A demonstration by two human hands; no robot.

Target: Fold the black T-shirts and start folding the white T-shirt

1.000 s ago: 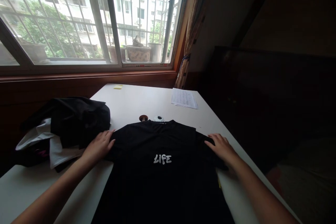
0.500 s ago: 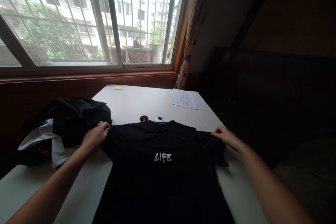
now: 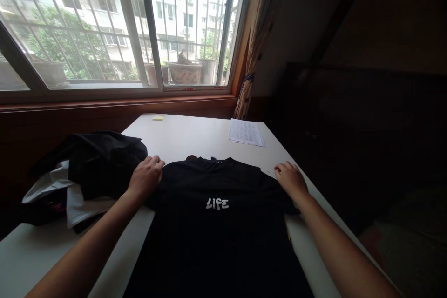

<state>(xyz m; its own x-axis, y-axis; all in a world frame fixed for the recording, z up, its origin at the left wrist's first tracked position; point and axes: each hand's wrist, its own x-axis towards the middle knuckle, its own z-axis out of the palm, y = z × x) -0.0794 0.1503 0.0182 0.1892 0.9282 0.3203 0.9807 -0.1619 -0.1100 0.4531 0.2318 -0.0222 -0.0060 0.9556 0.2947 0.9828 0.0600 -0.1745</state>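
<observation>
Now the black tee (image 3: 216, 242) lies a bit farther up the table (image 3: 195, 132), collar (image 3: 214, 161) hiding more of the hole (image 3: 191, 157), so positioning's prob. ongoing. L hand (image 3: 146, 177) & R hand (image 3: 291, 180) both curled at its sleeves (image 3: 277, 195); can't tell if either's gripping cloth.

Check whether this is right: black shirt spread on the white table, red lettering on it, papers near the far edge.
The lettering is white, not red, as the head view shows; the black shirt lies spread on the white table, with papers near the far edge.
</observation>
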